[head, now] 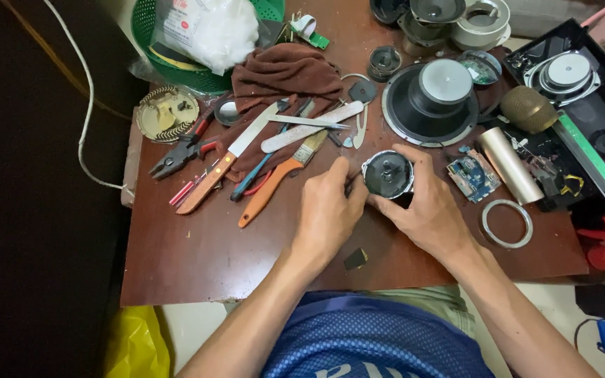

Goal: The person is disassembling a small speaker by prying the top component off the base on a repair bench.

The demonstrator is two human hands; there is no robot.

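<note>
Both hands steady a small round speaker driver [387, 174] at the centre of the wooden table [197, 259]. The right hand [428, 210] cups its side, fingers curled; the left hand [327, 210] pinches its edge beside scattered tools.

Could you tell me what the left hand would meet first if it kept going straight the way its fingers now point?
Probably the small round speaker part: the left hand points up and to the right at it, fingertips already at its rim, while the right hand holds its other side. Depth is hard to judge.
</note>
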